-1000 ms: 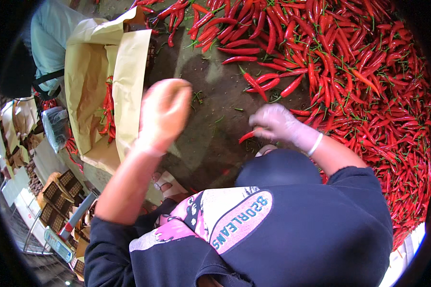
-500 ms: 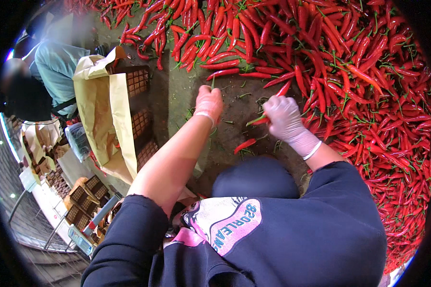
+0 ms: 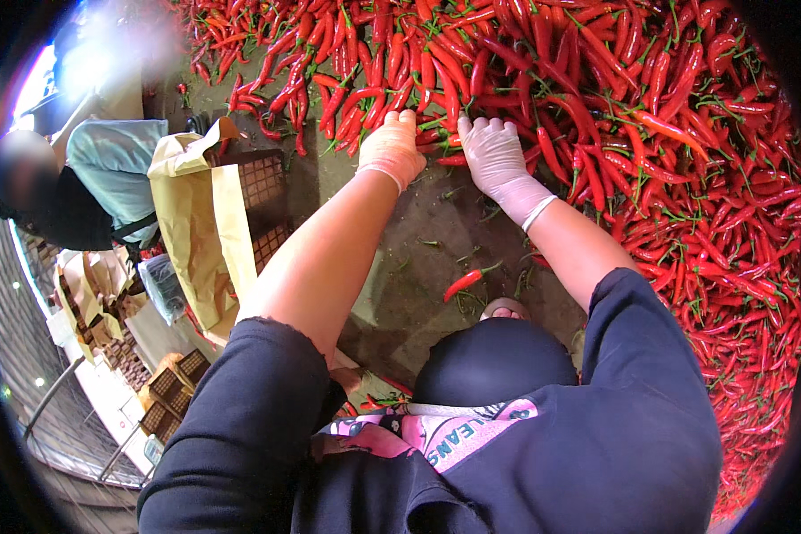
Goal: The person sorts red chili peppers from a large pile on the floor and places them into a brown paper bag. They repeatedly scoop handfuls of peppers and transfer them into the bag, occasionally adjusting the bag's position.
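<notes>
Red chili peppers with green stems point(image 3: 481, 84) lie in a broad heap ahead of me and to my right. My left hand point(image 3: 392, 153), in a thin pale glove, reaches to the heap's near edge, its fingers stretched over chilies. Close beside it on the right, my right hand point(image 3: 497, 158), gloved as well, lies at the same edge with fingers apart over the peppers. I see nothing held in either hand, though the fingertips are partly lost among the chilies. A single red chili point(image 3: 462, 283) rests on the floor nearer to me, among bits of green stem.
A large brown paper bag point(image 3: 190, 218) stands open on my left, beside dark brown plastic crates point(image 3: 262, 182). Beyond it sits another person in light blue trousers point(image 3: 116, 160). More brown crates point(image 3: 173, 387) are farther left. My dark-clothed knee point(image 3: 494, 360) juts up in front.
Both hands have moved forward to the heap's edge. The chili that was in my right hand is no longer there, and the green stem at my left fingertips is no longer visible.
</notes>
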A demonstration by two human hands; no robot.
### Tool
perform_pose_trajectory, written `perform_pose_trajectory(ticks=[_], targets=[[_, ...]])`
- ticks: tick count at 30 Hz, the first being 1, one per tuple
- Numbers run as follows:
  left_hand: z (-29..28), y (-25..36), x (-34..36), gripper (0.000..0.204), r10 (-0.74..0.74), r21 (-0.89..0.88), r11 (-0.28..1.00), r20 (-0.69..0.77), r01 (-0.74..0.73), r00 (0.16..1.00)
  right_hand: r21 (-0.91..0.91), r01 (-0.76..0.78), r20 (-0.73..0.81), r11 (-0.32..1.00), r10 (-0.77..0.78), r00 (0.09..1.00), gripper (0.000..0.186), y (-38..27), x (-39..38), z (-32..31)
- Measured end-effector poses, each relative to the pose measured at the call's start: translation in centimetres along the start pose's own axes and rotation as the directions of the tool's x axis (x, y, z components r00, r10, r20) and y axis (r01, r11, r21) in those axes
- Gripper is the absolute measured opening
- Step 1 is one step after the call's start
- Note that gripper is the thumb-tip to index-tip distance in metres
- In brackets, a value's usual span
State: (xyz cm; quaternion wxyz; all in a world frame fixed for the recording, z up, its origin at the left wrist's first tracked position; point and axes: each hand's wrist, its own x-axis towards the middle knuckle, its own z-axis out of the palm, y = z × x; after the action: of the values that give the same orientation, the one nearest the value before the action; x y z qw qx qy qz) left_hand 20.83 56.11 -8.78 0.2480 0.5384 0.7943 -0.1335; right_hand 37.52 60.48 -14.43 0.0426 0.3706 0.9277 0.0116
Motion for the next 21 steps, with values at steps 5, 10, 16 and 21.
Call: perform_pose_trajectory(ticks=[5, 10, 16, 21], targets=[[0.7, -0.3, -0.1, 0.076, -0.021, 0.114, 0.993, 0.024, 0.018, 0.999, 0.551, -0.171, 0.293, 0.817, 0.003, 0.956, 0.05, 5.8, -2.2, -7.6], [1.4, -1.7, 1.3, 0.053, 0.02, 0.108, 0.994, -0.042, -0.016, 0.999, 0.796, -0.045, 0.032, 0.604, 0.033, 0.999, 0.042, 12.7, -5.6, -10.8], [2.1, -4.6, -2.4, 0.043, 0.123, 0.032, 0.992, -0.418, -0.121, 0.9, 0.195, 0.531, -0.072, 0.825, -0.528, 0.846, 0.017, 7.9, -5.4, -5.0], [7.3, -3.7, -10.9, 0.02, -0.238, -0.75, 0.651, -0.051, 0.121, 0.97, 0.001, 0.454, -0.022, 0.891, -0.454, 0.891, 0.012, 6.0, -5.5, -0.5]])
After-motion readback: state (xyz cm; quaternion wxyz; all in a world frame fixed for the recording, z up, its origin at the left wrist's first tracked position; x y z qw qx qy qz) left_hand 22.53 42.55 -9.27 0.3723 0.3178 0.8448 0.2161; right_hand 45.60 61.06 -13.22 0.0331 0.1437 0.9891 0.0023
